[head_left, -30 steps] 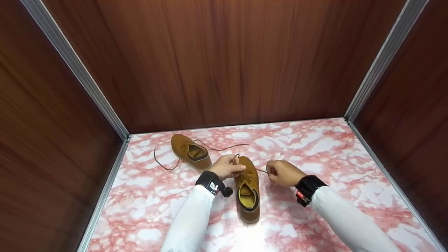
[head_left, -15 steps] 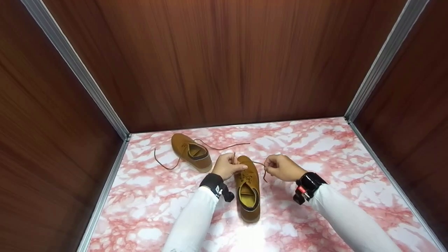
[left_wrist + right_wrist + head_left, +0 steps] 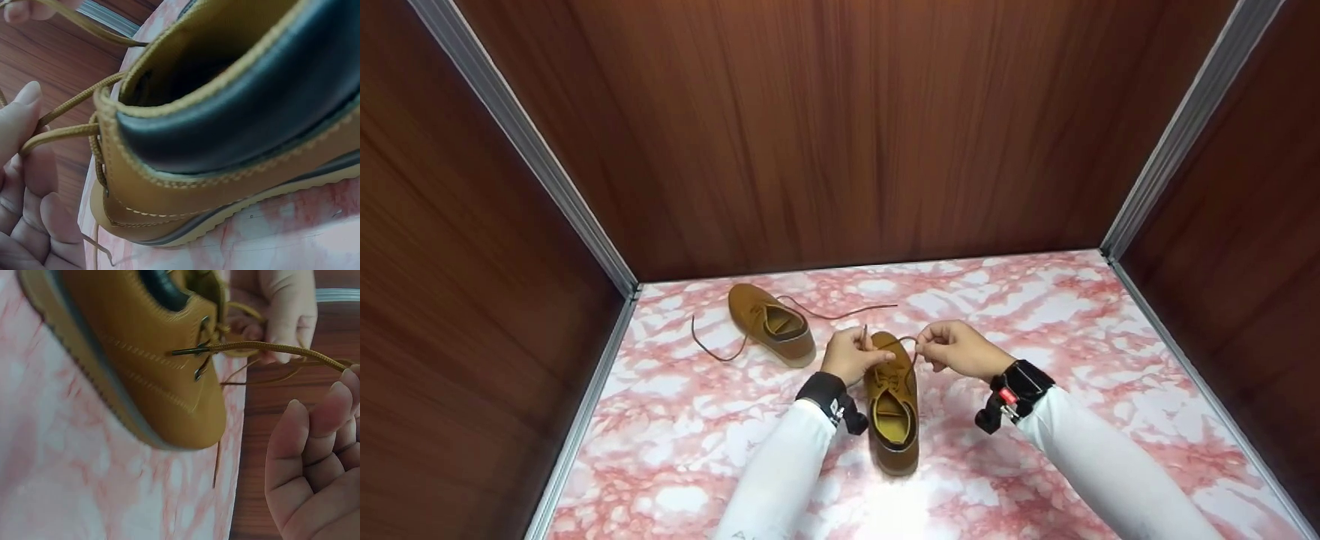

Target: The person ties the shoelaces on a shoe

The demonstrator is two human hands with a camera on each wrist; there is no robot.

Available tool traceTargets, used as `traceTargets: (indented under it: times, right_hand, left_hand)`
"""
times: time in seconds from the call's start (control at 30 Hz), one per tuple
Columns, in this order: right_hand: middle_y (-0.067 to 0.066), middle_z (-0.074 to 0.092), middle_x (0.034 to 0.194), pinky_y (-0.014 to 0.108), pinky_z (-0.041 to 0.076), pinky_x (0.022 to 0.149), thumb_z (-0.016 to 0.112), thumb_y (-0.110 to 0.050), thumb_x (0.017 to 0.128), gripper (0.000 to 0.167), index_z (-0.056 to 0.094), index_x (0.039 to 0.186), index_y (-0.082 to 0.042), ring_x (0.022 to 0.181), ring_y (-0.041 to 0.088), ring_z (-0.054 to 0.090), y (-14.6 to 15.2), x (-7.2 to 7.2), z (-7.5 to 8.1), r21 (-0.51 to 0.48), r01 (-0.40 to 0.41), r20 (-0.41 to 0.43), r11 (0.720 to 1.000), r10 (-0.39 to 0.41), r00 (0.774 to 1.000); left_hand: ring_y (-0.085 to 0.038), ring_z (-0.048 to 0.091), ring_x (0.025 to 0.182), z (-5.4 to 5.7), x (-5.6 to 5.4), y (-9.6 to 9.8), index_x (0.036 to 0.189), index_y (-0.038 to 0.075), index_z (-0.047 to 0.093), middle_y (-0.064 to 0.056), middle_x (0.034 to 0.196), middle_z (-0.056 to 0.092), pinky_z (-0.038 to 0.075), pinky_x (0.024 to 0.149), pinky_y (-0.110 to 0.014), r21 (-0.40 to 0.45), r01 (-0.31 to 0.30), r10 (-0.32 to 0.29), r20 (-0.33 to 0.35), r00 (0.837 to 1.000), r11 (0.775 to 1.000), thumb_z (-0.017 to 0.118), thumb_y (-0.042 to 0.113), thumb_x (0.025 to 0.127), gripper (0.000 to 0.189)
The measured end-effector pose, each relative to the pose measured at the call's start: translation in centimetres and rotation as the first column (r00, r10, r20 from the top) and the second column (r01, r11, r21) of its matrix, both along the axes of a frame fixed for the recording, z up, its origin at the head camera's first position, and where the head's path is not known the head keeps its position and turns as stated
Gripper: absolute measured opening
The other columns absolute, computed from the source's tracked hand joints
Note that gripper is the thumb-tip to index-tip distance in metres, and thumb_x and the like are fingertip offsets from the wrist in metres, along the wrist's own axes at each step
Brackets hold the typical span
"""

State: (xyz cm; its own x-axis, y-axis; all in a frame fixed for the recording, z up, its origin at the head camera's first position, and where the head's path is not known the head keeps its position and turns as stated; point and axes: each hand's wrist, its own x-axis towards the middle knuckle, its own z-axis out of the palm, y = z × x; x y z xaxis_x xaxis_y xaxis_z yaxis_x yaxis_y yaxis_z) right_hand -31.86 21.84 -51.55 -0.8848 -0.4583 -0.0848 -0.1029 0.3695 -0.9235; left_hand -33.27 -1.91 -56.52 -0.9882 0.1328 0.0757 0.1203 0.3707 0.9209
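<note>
A tan lace-up shoe [image 3: 897, 457] stands upright before me, toe away from me, its dark padded collar [image 3: 225, 140] large in the left wrist view. Over its front, my left hand [image 3: 849, 358] pinches a bent brown shoelace [image 3: 67, 133] between thumb and fingers. Just right of the toe, my right hand [image 3: 966, 351] pinches the lace [image 3: 264, 346] too. The lace's tipped free end [image 3: 185, 352] sticks out past those fingers, in front of the eyelets. Some lace strands between the hands are hidden by the fingers.
A second tan shoe [image 3: 769, 322] lies behind to the left, its loose laces [image 3: 840, 316] spread on both sides. The pink-and-white marbled tabletop [image 3: 675, 450] is bounded by brown wood-grain panels [image 3: 840, 150] at the back and sides.
My right hand has come left and slightly away from me, toward the shoe's toe. The lace stretched straight to it now bends. My left hand has shifted slightly right.
</note>
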Motion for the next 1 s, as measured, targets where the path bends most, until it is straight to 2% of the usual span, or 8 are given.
traceTargets:
  times: [0.13,0.23,0.4,0.5,0.63,0.77,0.87,1.0]
  right_hand:
    - [-0.005,0.059,0.077,0.021,0.055,0.067,0.06,-0.013,0.105,0.013,0.064,0.094,-0.008,0.069,0.007,0.057,-0.3,-0.1,0.6,-0.142,0.015,0.124,0.99,0.003,0.992]
    - [-0.006,0.055,0.074,0.022,0.054,0.068,0.058,-0.013,0.106,0.015,0.063,0.092,-0.013,0.068,0.007,0.054,-0.6,-0.1,0.8,-0.192,0.015,0.149,0.981,0.014,0.989]
    - [-0.001,0.059,0.08,0.024,0.057,0.071,0.06,-0.014,0.105,0.012,0.065,0.098,-0.006,0.074,0.009,0.059,-1.5,0.0,0.7,-0.087,-0.014,-0.021,0.996,0.013,1.0]
    - [0.004,0.06,0.081,0.022,0.054,0.068,0.061,-0.011,0.104,0.01,0.065,0.1,-0.002,0.072,0.008,0.058,-2.1,0.4,0.5,0.01,-0.04,-0.173,0.999,0.041,0.984]
    - [0.001,0.061,0.081,0.02,0.049,0.066,0.063,-0.01,0.102,0.005,0.065,0.098,-0.008,0.072,0.006,0.055,-2.6,1.2,0.6,0.152,-0.063,-0.365,0.986,0.115,0.924]
    - [0.0,0.065,0.086,0.025,0.053,0.068,0.065,-0.011,0.102,0.004,0.064,0.099,-0.01,0.076,0.007,0.058,-3.1,1.9,0.8,0.31,-0.045,-0.533,0.95,0.213,0.819]
    - [0.0,0.068,0.091,0.031,0.057,0.072,0.066,-0.012,0.102,0.003,0.065,0.1,-0.01,0.08,0.011,0.062,-3.5,2.4,0.7,0.413,-0.017,-0.607,0.91,0.29,0.74]
    - [-0.001,0.07,0.093,0.035,0.059,0.076,0.069,-0.012,0.099,0.004,0.066,0.099,-0.014,0.085,0.015,0.068,-3.9,2.7,0.3,0.508,0.017,-0.638,0.861,0.363,0.679]
  left_hand:
    - [-0.003,0.049,0.062,-0.1,-0.1,0.1,0.07,0.009,0.054,0.012,0.062,0.048,0.043,0.059,-0.017,0.013,-0.005,0.005,-0.009,1.0,1.0,0.094,0.019,0.077,0.041]
    - [-0.003,0.048,0.06,-0.2,-0.2,0.1,0.069,0.011,0.053,0.012,0.06,0.047,0.042,0.058,-0.017,0.019,-0.009,0.009,-0.014,1.0,1.0,0.094,0.02,0.077,0.042]
    - [-0.003,0.047,0.06,-0.3,-0.2,0.0,0.067,0.014,0.052,0.012,0.06,0.047,0.04,0.057,-0.018,0.034,-0.018,0.018,-0.003,1.0,0.999,0.093,0.02,0.078,0.043]
    - [-0.003,0.047,0.06,-0.4,-0.2,-0.1,0.068,0.013,0.052,0.012,0.061,0.047,0.039,0.057,-0.018,0.046,-0.024,0.023,0.007,1.0,0.999,0.092,0.019,0.079,0.042]
    - [-0.004,0.046,0.062,-0.6,-0.1,-0.3,0.068,0.016,0.051,0.011,0.062,0.046,0.038,0.058,-0.018,0.053,-0.032,0.031,0.014,0.999,0.998,0.089,0.015,0.081,0.04]
    - [-0.003,0.049,0.062,-0.7,-0.2,-0.5,0.068,0.017,0.051,0.011,0.063,0.048,0.041,0.058,-0.017,0.056,-0.044,0.042,0.03,0.999,0.997,0.084,0.01,0.081,0.037]
    - [-0.003,0.052,0.062,-0.8,-0.1,-0.6,0.069,0.016,0.052,0.012,0.063,0.05,0.043,0.057,-0.016,0.08,-0.036,0.03,0.073,0.997,0.996,0.084,0.01,0.082,0.035]
    - [-0.004,0.053,0.062,-0.9,0.2,-0.9,0.071,0.016,0.053,0.01,0.065,0.052,0.046,0.057,-0.017,0.099,-0.01,-0.002,0.121,0.993,0.995,0.086,0.013,0.084,0.035]
